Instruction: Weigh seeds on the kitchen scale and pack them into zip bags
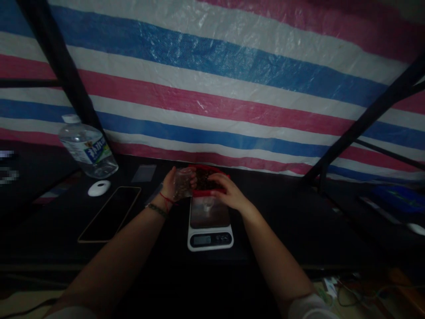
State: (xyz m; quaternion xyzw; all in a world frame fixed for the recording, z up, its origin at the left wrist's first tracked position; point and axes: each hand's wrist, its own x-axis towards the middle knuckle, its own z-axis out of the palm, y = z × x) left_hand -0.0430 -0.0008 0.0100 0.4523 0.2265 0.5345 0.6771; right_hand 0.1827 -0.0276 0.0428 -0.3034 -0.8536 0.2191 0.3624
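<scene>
Between bottle (pixel 86 148) and red container (pixel 201 193), left grip (pixel 170 184) clasps bag (pixel 182 182), closure of right grip (pixel 231 193) unclear

Striped plastic sheeting (pixel 212 106), dark metal posts (pixel 58 57), black tabletop (pixel 282 217), dim light

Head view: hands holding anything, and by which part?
Left hand: clear bag, around its body. Right hand: at the red tub; whether it grips can't be told.

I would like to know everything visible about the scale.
The scale lies flat on the black table. It has a white casing, a shiny, metal-looking plate and, at the end nearest the camera, a dark panel with a grey display and buttons; the reading is too blurred to tell. The red container hides its far end; contact is unclear.
</scene>
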